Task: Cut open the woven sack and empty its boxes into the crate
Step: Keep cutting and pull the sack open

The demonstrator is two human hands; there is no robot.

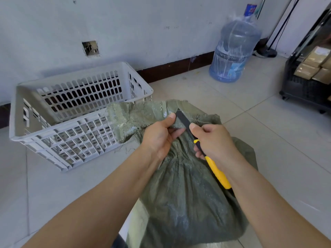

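Note:
A full green woven sack (pixel 188 190) stands on the tiled floor in front of me, its top bunched and folded over. My left hand (pixel 157 136) pinches the sack's gathered neck. My right hand (pixel 215 142) grips a yellow and black utility knife (pixel 216 171); its dark blade (pixel 184 119) lies against the fabric just beside my left thumb. A white slotted plastic crate (pixel 71 126) sits on the floor to the left, close to the sack's top flap. No boxes show inside the crate or the sack.
A large blue water bottle (pixel 234 51) stands by the back wall on the right. A black wheeled rack (pixel 304 86) holding brown cartons is at the far right. A black lamp base (pixel 268 52) and cable sit in the corner.

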